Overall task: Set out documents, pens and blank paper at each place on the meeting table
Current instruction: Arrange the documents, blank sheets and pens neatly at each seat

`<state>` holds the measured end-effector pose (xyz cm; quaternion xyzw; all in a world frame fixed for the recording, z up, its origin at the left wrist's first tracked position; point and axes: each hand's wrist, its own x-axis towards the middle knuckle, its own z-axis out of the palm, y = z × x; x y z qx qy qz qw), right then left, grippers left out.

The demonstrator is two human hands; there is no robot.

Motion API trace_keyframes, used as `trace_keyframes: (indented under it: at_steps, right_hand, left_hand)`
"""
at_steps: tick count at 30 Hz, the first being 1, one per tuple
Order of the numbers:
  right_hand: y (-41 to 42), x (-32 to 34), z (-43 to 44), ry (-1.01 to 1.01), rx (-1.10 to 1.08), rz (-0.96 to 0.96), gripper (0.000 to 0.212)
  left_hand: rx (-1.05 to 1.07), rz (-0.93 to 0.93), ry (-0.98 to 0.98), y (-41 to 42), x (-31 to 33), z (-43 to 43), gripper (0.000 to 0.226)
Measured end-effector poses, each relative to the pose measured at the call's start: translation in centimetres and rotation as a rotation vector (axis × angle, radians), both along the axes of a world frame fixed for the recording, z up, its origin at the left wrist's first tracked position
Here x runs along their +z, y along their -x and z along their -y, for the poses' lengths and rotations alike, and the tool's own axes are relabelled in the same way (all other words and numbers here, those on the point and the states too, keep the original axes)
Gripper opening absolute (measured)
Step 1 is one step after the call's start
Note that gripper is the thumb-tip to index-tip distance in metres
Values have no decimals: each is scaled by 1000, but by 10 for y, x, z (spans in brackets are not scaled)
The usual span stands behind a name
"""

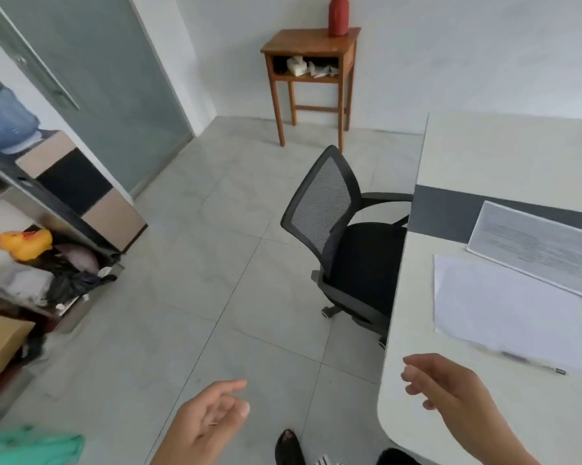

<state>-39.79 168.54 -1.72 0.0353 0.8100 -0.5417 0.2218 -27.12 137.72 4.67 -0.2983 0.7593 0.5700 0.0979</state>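
On the white meeting table (484, 152) at the right lies one place setting: a printed document (541, 246) at the far side, a blank white sheet (507, 307) beside it, and a pen (534, 363) along the sheet's near edge. My right hand (450, 387) hovers over the table's near corner, fingers loosely curled and apart, holding nothing. My left hand (209, 421) is out over the floor to the left of the table, palm half up, fingers spread and empty.
A black mesh office chair (336, 226) is tucked at the table's left edge. A wooden side table (311, 45) with a red bottle (338, 15) stands at the far wall. Shelves with clutter and a yellow duck toy (26, 243) line the left. Grey floor tiles lie between.
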Motion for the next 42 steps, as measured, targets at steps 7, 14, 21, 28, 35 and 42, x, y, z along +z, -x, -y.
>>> trace_keyframes:
  at_steps: [7,14,21,28,35,42]
  right_hand:
    - [11,3,38,-15,-292,32,7]
    - [74,-13,48,-6,-498,27,5]
    - [149,-6,53,12,-624,-10,6]
    - [172,-6,40,-61,-870,26,6]
    - [180,-14,47,-111,-1168,87,5]
    - [194,-42,21,-120,-1300,183,7]
  left_hand:
    - [-249,-3,-5,117,-2,65,21]
    - [-552,16,-25,240,-11,49,39]
    - [-767,55,17,347,-7,43,49]
    - [-1091,77,39,449,-13,3,32]
    - [-1438,7,97,551,-31,-81,25]
    - [-1693,-206,334,594,-96,-221,39]
